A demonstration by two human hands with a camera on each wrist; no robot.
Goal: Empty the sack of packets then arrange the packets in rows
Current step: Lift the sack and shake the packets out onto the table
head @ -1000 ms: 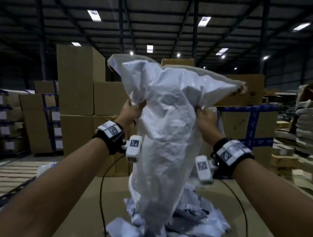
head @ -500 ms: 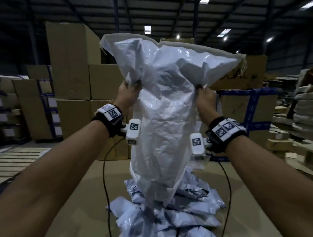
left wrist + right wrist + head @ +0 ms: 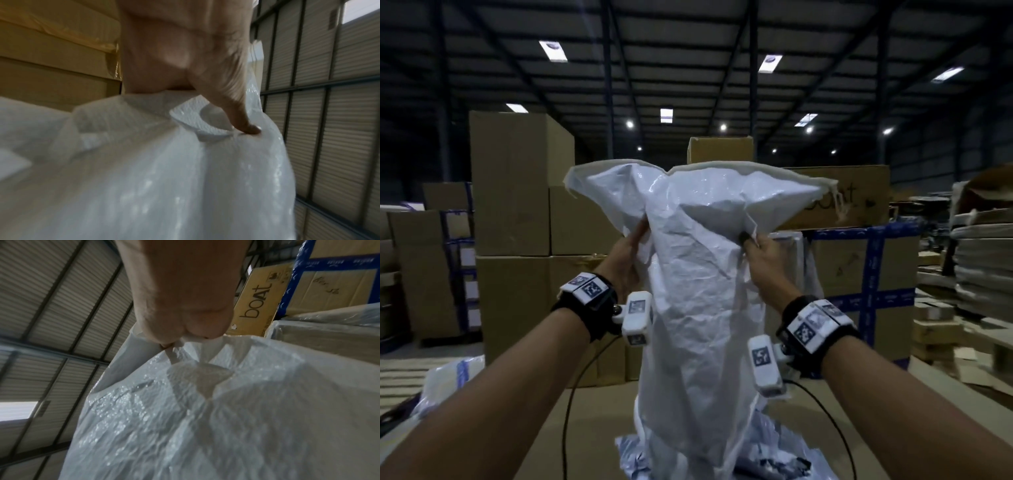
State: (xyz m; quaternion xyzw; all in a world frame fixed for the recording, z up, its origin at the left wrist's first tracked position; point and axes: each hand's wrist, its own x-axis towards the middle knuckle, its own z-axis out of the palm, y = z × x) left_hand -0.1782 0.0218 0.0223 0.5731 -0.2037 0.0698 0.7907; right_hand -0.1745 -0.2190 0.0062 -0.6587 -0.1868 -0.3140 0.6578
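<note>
1. Two stacks of boxes [image 3: 517,205] are standing well beyond the hands, one past the left hand and one with blue tape past the right; a box marked "boat" [image 3: 259,305] is showing just beyond the right knuckles.
2. One white sack [image 3: 698,308] is hanging upside down between the hands, its closed end flaring above them and its mouth trailing below the wrists onto the packets.
3. One brown table [image 3: 592,428] is lying below both forearms.
4. Several grey packets [image 3: 787,459] are lying heaped on the table under the sack, below and between the wrists.
5. One left hand [image 3: 628,263] is gripping the sack's left side; in the left wrist view the thumb [image 3: 242,123] is pressing into the weave while the fingers are hidden behind a fold.
6. One right hand [image 3: 767,260] is clenching a bunch of the sack's right side, fist tight round the gathered cloth in the right wrist view [image 3: 185,305].
</note>
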